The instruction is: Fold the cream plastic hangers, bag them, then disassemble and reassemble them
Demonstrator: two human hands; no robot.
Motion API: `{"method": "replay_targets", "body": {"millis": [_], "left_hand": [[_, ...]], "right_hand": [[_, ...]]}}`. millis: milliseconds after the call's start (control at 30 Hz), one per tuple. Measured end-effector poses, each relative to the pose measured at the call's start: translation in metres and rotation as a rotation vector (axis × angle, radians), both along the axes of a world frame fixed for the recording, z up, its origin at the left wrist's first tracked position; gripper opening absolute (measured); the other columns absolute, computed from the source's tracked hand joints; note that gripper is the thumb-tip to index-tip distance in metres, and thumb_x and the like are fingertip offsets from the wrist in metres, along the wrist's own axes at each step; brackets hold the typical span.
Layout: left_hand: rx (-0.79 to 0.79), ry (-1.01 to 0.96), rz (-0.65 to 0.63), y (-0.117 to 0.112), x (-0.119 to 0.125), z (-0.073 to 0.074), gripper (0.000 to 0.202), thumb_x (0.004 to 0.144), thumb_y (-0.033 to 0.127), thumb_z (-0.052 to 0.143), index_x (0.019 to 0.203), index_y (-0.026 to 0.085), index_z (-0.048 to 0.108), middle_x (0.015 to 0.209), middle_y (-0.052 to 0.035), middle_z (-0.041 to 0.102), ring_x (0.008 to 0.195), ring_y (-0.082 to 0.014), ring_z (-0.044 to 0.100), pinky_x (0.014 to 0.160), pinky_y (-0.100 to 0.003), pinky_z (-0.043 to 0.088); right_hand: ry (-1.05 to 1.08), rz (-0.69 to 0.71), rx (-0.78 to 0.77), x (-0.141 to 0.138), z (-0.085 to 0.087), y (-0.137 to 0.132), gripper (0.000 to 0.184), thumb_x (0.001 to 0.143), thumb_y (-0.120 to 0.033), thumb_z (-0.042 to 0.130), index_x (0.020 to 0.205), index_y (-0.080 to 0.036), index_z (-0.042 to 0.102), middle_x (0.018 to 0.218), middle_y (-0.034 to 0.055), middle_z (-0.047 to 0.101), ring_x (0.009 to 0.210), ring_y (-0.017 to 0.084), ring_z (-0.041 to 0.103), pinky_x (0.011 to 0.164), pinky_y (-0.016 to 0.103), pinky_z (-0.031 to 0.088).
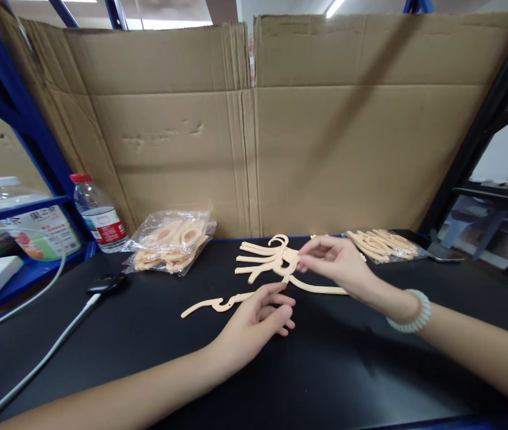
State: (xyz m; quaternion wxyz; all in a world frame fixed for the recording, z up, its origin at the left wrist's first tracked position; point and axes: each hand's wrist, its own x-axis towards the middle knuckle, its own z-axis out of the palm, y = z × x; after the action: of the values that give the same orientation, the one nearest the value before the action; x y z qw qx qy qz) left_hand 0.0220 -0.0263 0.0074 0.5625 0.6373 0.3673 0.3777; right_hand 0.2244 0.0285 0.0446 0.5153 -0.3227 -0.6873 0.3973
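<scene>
Several cream plastic folding hangers [260, 261] lie fanned out on the black table, with hooks and arms overlapping. My right hand [339, 266] is at their right side, thumb and forefinger pinched at the edge of a cream hanger part. A curved hanger arm [319, 289] stretches out below that hand, its right end hidden behind the wrist. Nearer to me, my left hand [263, 316] hovers low with fingers loosely bent and apart, its fingertips close to the hangers. Another hanger piece [222, 304] with a small hook shows to its left, partly covered by the hand.
Clear bags of cream hanger parts [171, 242] lie back left, and another bag [383, 245] lies back right. A red-capped bottle [99, 215] stands at the left edge near a black device [106, 283] with a white cable. Cardboard [348, 131] walls off the back.
</scene>
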Motion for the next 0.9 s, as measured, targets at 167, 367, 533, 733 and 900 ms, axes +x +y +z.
{"method": "replay_targets", "body": {"millis": [167, 367, 533, 733, 900], "left_hand": [[-0.101, -0.160, 0.115, 0.000, 0.001, 0.004, 0.030, 0.087, 0.042, 0.064, 0.092, 0.014, 0.055, 0.077, -0.0001, 0.062, 0.059, -0.0076, 0.059, 0.058, -0.021, 0.048], [-0.057, -0.170, 0.202, 0.007, 0.000, 0.000, 0.032, 0.082, 0.043, 0.067, 0.083, 0.016, 0.050, 0.070, -0.0004, 0.065, 0.056, -0.0102, 0.060, 0.054, -0.022, 0.047], [-0.042, -0.168, 0.178, 0.008, 0.001, -0.006, 0.029, 0.081, 0.038, 0.067, 0.085, 0.018, 0.045, 0.069, 0.0000, 0.066, 0.054, -0.0110, 0.060, 0.054, -0.023, 0.047], [-0.032, -0.129, 0.160, 0.006, 0.002, -0.004, 0.024, 0.083, 0.033, 0.063, 0.092, 0.013, 0.054, 0.068, -0.0009, 0.064, 0.055, -0.0113, 0.058, 0.054, -0.024, 0.047], [-0.038, -0.112, 0.171, 0.006, 0.000, 0.001, 0.025, 0.081, 0.034, 0.068, 0.088, 0.012, 0.058, 0.070, -0.0021, 0.064, 0.059, -0.0108, 0.058, 0.058, -0.022, 0.046]], "right_hand": [[-0.112, 0.205, -0.108, -0.022, -0.018, -0.025, 0.018, 0.075, -0.032, 0.072, 0.076, -0.017, 0.063, 0.075, 0.0025, 0.068, 0.066, 0.014, 0.065, 0.065, 0.030, 0.055], [-0.412, -0.010, 0.145, 0.003, -0.017, 0.013, 0.016, 0.084, -0.031, 0.060, 0.079, -0.017, 0.066, 0.081, 0.0044, 0.068, 0.074, 0.017, 0.064, 0.065, 0.029, 0.051], [-0.852, -0.202, 0.370, 0.044, -0.028, 0.053, 0.011, 0.081, -0.022, 0.060, 0.088, -0.019, 0.067, 0.090, 0.0076, 0.070, 0.085, 0.023, 0.063, 0.077, 0.037, 0.049], [-0.897, -0.207, 0.423, 0.052, -0.048, 0.064, 0.007, 0.083, -0.025, 0.061, 0.081, -0.020, 0.064, 0.087, 0.0068, 0.065, 0.090, 0.024, 0.059, 0.082, 0.038, 0.047], [-0.861, -0.231, 0.429, 0.048, -0.043, 0.062, 0.010, 0.086, -0.027, 0.057, 0.080, -0.020, 0.060, 0.084, 0.0052, 0.064, 0.082, 0.022, 0.059, 0.075, 0.035, 0.047]]}}
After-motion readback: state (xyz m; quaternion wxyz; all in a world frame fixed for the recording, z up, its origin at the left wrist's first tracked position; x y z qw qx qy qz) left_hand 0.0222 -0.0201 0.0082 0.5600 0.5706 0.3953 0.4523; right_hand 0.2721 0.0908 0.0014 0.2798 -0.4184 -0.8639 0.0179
